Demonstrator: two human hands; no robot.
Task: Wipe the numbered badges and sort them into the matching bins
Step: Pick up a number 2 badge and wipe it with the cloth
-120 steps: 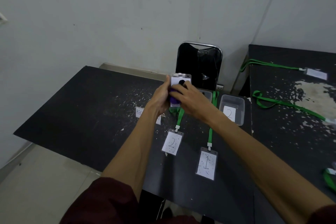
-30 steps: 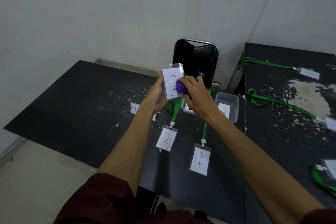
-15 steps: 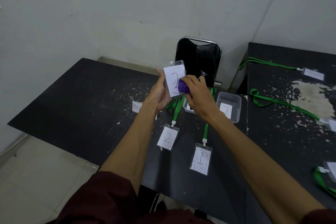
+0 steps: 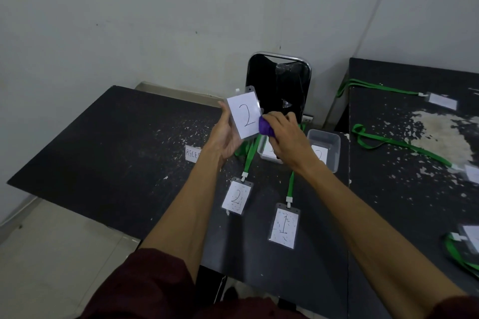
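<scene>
My left hand (image 4: 225,137) holds up a clear badge with a white card marked 2 (image 4: 245,116), tilted, above the black table. My right hand (image 4: 286,138) grips a bunched purple cloth (image 4: 265,127) against the badge's lower right edge. On the table below lie a smudged badge marked 2 (image 4: 236,197) and a smudged badge marked 1 (image 4: 283,226), each on a green lanyard. Behind my right hand stand two clear bins: one mostly hidden (image 4: 267,153), the other (image 4: 329,146) with a label marked 2.
A black chair back (image 4: 278,85) stands against the wall behind the table. A white label reading "RECE…" (image 4: 192,154) lies left of my left wrist. The table on the right (image 4: 404,189) carries more badges on green lanyards (image 4: 394,142) and has worn, flaking paint.
Four seconds ago both hands hid the badge near the bins. Since then the badge has come up with its 2 facing me, and the cloth has slid to its lower right edge.
</scene>
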